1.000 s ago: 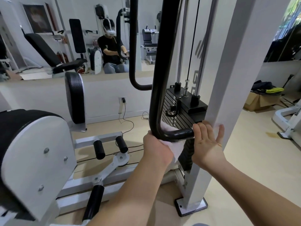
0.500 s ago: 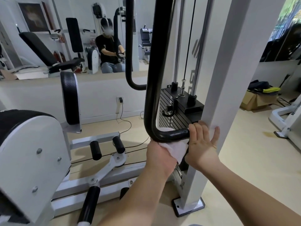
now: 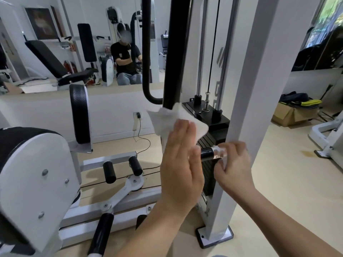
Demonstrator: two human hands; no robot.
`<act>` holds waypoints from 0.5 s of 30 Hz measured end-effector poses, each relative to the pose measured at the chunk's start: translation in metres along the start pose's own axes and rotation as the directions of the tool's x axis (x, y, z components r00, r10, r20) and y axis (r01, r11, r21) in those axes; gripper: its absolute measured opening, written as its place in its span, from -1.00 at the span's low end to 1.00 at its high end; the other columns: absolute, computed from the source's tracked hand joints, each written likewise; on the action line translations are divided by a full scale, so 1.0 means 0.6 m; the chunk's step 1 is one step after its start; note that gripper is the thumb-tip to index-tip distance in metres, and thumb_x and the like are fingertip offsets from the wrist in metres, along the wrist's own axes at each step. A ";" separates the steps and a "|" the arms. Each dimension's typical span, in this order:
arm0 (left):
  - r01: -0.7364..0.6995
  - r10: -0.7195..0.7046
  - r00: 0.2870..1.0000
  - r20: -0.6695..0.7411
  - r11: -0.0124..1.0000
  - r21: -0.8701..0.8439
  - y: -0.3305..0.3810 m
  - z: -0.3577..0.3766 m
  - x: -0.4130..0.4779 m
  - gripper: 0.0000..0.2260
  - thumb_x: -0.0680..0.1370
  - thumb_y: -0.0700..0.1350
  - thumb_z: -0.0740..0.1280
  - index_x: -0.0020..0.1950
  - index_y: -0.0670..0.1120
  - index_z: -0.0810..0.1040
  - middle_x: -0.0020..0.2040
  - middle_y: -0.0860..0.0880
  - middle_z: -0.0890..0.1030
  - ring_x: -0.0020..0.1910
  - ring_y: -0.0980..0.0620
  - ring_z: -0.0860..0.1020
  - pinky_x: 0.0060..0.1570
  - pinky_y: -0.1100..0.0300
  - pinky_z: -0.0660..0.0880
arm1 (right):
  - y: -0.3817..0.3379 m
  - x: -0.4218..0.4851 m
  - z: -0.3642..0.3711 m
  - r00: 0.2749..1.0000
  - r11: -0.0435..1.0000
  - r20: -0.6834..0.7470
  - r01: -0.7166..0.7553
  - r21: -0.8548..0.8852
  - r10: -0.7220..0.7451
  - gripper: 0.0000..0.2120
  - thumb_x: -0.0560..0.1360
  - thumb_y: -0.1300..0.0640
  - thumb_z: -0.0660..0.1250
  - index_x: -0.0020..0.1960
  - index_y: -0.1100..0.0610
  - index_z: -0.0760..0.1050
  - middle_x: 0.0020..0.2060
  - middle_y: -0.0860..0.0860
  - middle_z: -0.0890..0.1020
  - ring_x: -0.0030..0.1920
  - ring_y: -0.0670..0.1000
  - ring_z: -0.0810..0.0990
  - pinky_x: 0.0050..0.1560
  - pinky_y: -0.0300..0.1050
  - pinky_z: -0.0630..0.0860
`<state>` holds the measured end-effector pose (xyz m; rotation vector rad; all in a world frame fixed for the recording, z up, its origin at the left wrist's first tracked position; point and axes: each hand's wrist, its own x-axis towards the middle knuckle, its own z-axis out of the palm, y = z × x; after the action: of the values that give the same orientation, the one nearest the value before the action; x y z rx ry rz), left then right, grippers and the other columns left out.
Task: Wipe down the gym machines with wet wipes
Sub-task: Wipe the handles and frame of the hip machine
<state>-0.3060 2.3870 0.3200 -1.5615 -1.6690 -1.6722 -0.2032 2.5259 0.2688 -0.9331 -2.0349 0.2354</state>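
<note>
Centre frame: left hand point(image 3: 180, 164), fingers straight, presses wet wipe point(image 3: 167, 121) flat against black bar point(image 3: 176, 52); right hand point(image 3: 233, 167) fingers curl round chrome bar end point(image 3: 218, 153) beside white post point(image 3: 259, 89).

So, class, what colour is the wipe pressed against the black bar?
The wipe is white; head view.

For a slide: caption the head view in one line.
Left hand presses a white wipe against the black bar while right hand grips its end.
</note>
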 end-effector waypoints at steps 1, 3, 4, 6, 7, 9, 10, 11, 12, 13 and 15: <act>-0.121 0.099 0.988 0.122 0.976 0.184 -0.026 0.014 -0.003 -0.57 0.75 -0.05 0.01 0.56 -0.20 0.38 0.59 -0.08 0.36 0.63 0.01 0.21 0.61 -0.04 0.15 | 0.000 0.002 -0.011 0.994 0.992 -0.074 -0.066 0.109 0.075 -0.69 0.48 0.16 0.30 0.21 0.17 0.45 0.14 0.04 0.37 0.22 0.16 0.43 0.25 0.27 0.46; -0.202 0.011 0.928 0.372 0.854 0.479 -0.059 0.032 -0.002 -0.48 0.75 0.04 -0.09 0.55 -0.17 0.41 0.54 -0.12 0.43 0.60 -0.04 0.27 0.61 -0.09 0.11 | 0.000 0.016 -0.030 0.951 0.943 -0.146 -0.235 0.235 0.273 -0.61 0.55 0.07 0.41 0.25 0.17 0.33 0.16 -0.01 0.27 0.27 0.13 0.35 0.27 0.23 0.47; -0.245 -0.080 0.874 0.479 0.779 0.577 -0.066 0.037 -0.001 -0.44 0.74 0.07 -0.15 0.52 -0.16 0.42 0.48 -0.12 0.50 0.54 -0.08 0.36 0.60 -0.09 0.14 | 0.003 0.029 -0.036 0.910 0.896 -0.150 -0.332 0.294 0.386 -0.49 0.52 0.02 0.46 0.31 0.16 0.28 0.22 0.02 0.25 0.32 0.14 0.32 0.33 0.18 0.44; -0.350 -0.186 0.790 0.585 0.647 0.677 -0.075 0.047 -0.002 -0.45 0.71 0.06 -0.20 0.47 -0.19 0.37 0.28 -0.15 0.57 0.27 -0.15 0.49 0.46 -0.09 0.31 | 0.012 0.059 -0.042 0.810 0.771 -0.094 -0.506 0.388 0.579 -0.19 0.45 -0.11 0.54 0.47 0.15 0.15 0.39 0.10 0.20 0.45 0.17 0.21 0.42 0.06 0.34; -0.389 -0.214 0.769 0.602 0.590 0.708 -0.075 0.052 0.001 -0.48 0.71 0.05 -0.19 0.47 -0.21 0.33 0.20 -0.15 0.57 0.15 -0.16 0.49 0.36 -0.09 0.36 | 0.019 0.072 -0.040 0.772 0.722 -0.054 -0.565 0.399 0.634 -0.03 0.41 -0.17 0.57 0.55 0.14 0.07 0.47 0.13 0.16 0.49 0.19 0.16 0.45 0.08 0.29; -0.410 -0.253 0.753 0.607 0.541 0.734 -0.065 0.065 0.022 -0.53 0.73 0.04 -0.11 0.49 -0.19 0.30 0.15 -0.14 0.56 0.07 -0.15 0.50 0.26 -0.07 0.38 | 0.036 0.085 -0.025 0.749 0.691 0.002 -0.613 0.384 0.663 0.21 0.32 -0.24 0.62 0.64 0.13 -0.07 0.54 0.14 0.10 0.53 0.22 0.12 0.53 0.20 0.22; -0.396 -0.281 0.740 0.612 0.553 0.733 -0.059 0.073 0.036 -0.57 0.73 0.04 -0.07 0.48 -0.16 0.32 0.17 -0.12 0.55 0.09 -0.14 0.52 0.22 -0.06 0.40 | 0.043 0.084 -0.013 0.760 0.703 0.011 -0.606 0.372 0.650 0.27 0.28 -0.27 0.63 0.65 0.11 -0.12 0.55 0.14 0.10 0.53 0.23 0.13 0.54 0.25 0.20; -0.384 -0.321 0.713 0.623 0.565 0.730 -0.056 0.082 0.050 -0.62 0.74 0.03 -0.03 0.45 -0.10 0.36 0.18 -0.09 0.55 0.11 -0.14 0.54 0.19 -0.06 0.43 | 0.050 0.082 -0.001 0.773 0.720 0.002 -0.593 0.360 0.635 0.29 0.26 -0.29 0.62 0.65 0.08 -0.13 0.54 0.14 0.13 0.53 0.23 0.14 0.54 0.28 0.19; -0.373 -0.366 0.678 0.638 0.577 0.727 -0.052 0.094 0.062 -0.67 0.74 0.01 0.00 0.41 -0.06 0.39 0.17 -0.08 0.55 0.11 -0.14 0.55 0.16 -0.10 0.45 | 0.056 0.080 0.008 0.781 0.736 -0.020 -0.580 0.348 0.624 0.27 0.23 -0.32 0.58 0.64 0.07 -0.13 0.52 0.14 0.16 0.51 0.22 0.16 0.53 0.30 0.20; -0.361 -0.397 0.640 0.657 0.600 0.714 -0.051 0.107 0.076 -0.69 0.74 -0.01 0.01 0.40 -0.02 0.40 0.16 -0.08 0.56 0.11 -0.16 0.57 0.16 -0.14 0.47 | 0.060 0.079 0.013 0.784 0.748 -0.045 -0.572 0.338 0.620 0.25 0.21 -0.33 0.53 0.63 0.05 -0.11 0.49 0.13 0.19 0.50 0.21 0.18 0.52 0.29 0.21; -0.307 -0.456 0.567 0.685 0.655 0.690 -0.056 0.138 0.105 -0.66 0.73 -0.04 0.01 0.49 0.00 0.35 0.21 -0.09 0.57 0.18 -0.21 0.58 0.16 -0.19 0.47 | 0.069 0.080 0.019 0.788 0.758 -0.065 -0.560 0.335 0.612 0.20 0.20 -0.35 0.48 0.60 0.04 -0.08 0.44 0.09 0.22 0.48 0.18 0.20 0.51 0.28 0.22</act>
<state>-0.3180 2.4950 0.3316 -1.8450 -2.4210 0.0849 -0.2066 2.5900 0.2724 -1.3275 -1.4353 0.7599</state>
